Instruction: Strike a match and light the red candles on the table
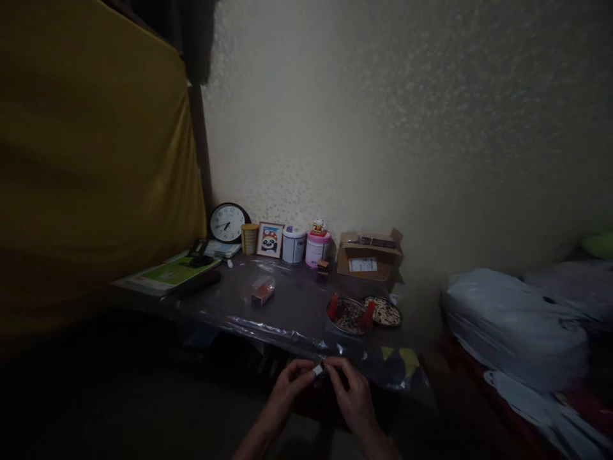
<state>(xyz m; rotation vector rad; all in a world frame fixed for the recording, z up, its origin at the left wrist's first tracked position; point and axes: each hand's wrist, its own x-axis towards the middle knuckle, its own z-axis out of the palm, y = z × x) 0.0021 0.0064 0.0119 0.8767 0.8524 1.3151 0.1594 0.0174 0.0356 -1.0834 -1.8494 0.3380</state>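
Though small, white oblong piece (318, 370)

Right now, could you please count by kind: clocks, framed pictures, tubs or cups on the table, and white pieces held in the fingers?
Clock: 1
Framed picture: 1
Tubs or cups: 3 (yellow cup, white tub, pink tub)
White piece held in the fingers: 1
Total: 6

The small near piece (318, 370) is white, the desk (299, 303) dark grey, the left cloth (96, 160) mustard yellow. Far, the clock (228, 220) is black-rimmed white, the right tub (316, 251) pink, the wall (407, 70) speckled grey.
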